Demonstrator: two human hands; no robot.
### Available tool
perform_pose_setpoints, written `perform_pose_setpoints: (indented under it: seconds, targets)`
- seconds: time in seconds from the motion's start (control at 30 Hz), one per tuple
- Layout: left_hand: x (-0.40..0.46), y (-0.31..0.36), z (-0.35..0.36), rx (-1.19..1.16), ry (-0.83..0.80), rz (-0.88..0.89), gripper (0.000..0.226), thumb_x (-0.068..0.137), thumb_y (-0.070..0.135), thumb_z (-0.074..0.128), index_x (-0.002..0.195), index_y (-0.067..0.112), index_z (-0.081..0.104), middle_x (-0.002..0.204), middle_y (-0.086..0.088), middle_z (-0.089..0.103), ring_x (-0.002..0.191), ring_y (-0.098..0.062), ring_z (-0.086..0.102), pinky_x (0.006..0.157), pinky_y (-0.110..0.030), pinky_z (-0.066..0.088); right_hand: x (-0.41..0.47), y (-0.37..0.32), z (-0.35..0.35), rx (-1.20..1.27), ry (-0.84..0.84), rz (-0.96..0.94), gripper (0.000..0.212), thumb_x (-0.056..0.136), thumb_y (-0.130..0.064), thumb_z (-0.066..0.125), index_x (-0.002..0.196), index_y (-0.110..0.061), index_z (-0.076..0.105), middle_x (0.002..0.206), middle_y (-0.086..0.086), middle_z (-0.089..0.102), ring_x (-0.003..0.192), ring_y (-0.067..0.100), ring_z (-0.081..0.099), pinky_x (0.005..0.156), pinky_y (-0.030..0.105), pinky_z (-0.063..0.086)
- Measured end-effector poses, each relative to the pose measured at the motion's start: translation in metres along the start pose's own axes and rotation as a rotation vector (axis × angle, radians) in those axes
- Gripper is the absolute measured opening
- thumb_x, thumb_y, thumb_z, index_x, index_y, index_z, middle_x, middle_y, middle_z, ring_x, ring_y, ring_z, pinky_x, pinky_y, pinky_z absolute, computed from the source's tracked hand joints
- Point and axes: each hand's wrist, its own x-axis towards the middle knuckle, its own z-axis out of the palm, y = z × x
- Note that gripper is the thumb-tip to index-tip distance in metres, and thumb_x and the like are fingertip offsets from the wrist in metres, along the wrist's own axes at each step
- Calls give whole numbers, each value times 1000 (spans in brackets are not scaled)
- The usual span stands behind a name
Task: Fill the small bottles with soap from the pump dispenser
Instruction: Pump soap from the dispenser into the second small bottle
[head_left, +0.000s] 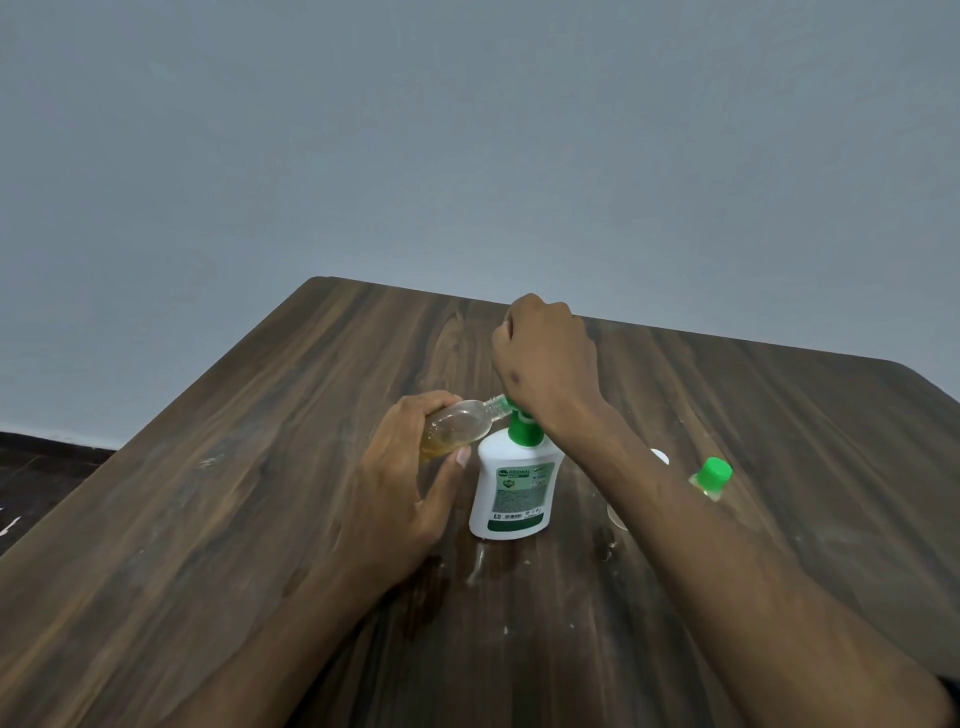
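My left hand (400, 483) gripped a part-filled small bottle (457, 427) at the pump dispenser (511, 493) spout; my right hand (545, 358), fingers curled, pressed its pump. Right of the dispenser, a capped bottle (710, 479) looked finished.

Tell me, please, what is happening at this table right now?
A person is refilling a small clear bottle from a white pump dispenser standing on the wooden table. The left hand holds the bottle tilted, its open neck at the green nozzle, with some amber soap already inside. The right hand rests on the pump head. Another small bottle with a green cap sits to the right, beyond the forearm.
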Motion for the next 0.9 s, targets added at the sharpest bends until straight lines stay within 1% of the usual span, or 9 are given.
perform_pose_setpoints:
  seconds: [0.13, 0.23, 0.27, 0.4, 0.5, 0.53, 0.63, 0.77, 0.9]
  targets:
    - [0, -1, 1, 11, -9, -9, 39, 97, 25, 67, 134, 17, 56, 124, 8, 62, 110, -4, 62, 90, -16, 49, 0, -2, -5, -10, 19, -26, 27, 102, -21, 44, 76, -16, 43, 68, -2, 44, 56, 14, 41, 49, 30, 25]
    - [0, -2, 1, 6, -8, -4, 38, 97, 24, 67, 133, 15, 57, 123, 8, 64, 109, -6, 63, 89, -19, 51, -2, 0, -2, 7, 4, -8, 23, 102, -21, 44, 83, -12, 54, 73, 1, 52, 64, 23, 52, 57, 32, 35]
    - [0, -2, 1, 6, -10, -2, 37, 98, 26, 66, 133, 15, 57, 123, 7, 64, 109, -7, 63, 89, -20, 51, -2, 0, -2, 5, -7, -7, 22, 101, -21, 44, 85, -12, 55, 73, 1, 51, 66, 23, 53, 58, 33, 36]
    - [0, -3, 1, 5, -15, -6, 38, 100, 32, 62, 134, 17, 56, 125, 8, 63, 111, -5, 62, 91, -21, 52, -1, -1, -6, 0, 5, -23, 23, 103, -21, 44, 82, -13, 50, 70, -2, 45, 60, 17, 45, 60, 33, 33]
    - [-1, -4, 0, 7, -18, -2, 37, 99, 27, 65, 133, 17, 56, 123, 9, 62, 109, -4, 62, 88, -22, 53, -2, 0, -2, 9, -4, -11, 24, 102, -21, 44, 82, -13, 53, 71, 0, 52, 63, 21, 55, 58, 33, 40]
    - [-2, -4, 0, 8, -22, -3, 37, 98, 26, 65, 133, 17, 56, 123, 9, 62, 109, -5, 62, 87, -24, 54, -2, 0, -2, 4, -13, -10, 24, 102, -21, 44, 81, -14, 53, 70, -1, 51, 63, 21, 55, 58, 33, 39]
    - [-1, -5, 1, 4, -22, -11, 38, 99, 27, 66, 134, 17, 56, 123, 10, 62, 110, -5, 63, 87, -26, 55, -1, -2, -7, -7, -15, -19, 23, 104, -22, 45, 82, -15, 48, 68, -3, 43, 57, 14, 43, 54, 31, 31]
    - [0, -5, 1, 5, -17, 1, 37, 99, 26, 65, 133, 17, 56, 122, 10, 63, 107, -5, 63, 86, -25, 54, -2, -2, -4, 0, -14, -6, 23, 103, -21, 44, 83, -14, 52, 70, -2, 49, 60, 17, 49, 58, 32, 38]
    - [0, -4, 0, 11, -25, -16, 39, 100, 35, 61, 135, 22, 53, 125, 14, 60, 111, -2, 61, 89, -19, 52, -1, -4, -9, -16, -11, -23, 23, 104, -22, 44, 84, -15, 49, 68, -4, 43, 56, 10, 39, 58, 31, 32]
